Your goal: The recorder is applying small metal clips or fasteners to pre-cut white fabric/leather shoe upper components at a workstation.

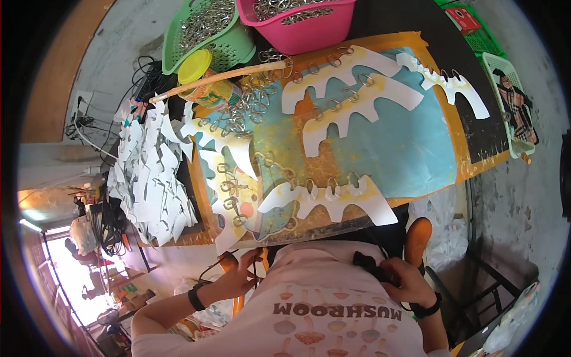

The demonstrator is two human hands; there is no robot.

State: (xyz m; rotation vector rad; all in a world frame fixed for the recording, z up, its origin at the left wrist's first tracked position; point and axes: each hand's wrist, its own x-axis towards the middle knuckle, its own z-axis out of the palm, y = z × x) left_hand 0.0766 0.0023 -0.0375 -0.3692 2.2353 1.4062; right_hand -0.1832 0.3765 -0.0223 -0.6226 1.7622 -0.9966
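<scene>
Right hand holds a black object (exact kind unclear) by the waist of the pale shirt; left hand is half-curled by a thin dark cord, can't tell if it's gripped. Nearest ringed white cut piece lies on the blue-and-orange tabletop beyond both hands, close to its near edge, untouched.

Two ring-filled baskets, one jar, one stick, six ringed cutouts (leftmost two barely separable).
</scene>
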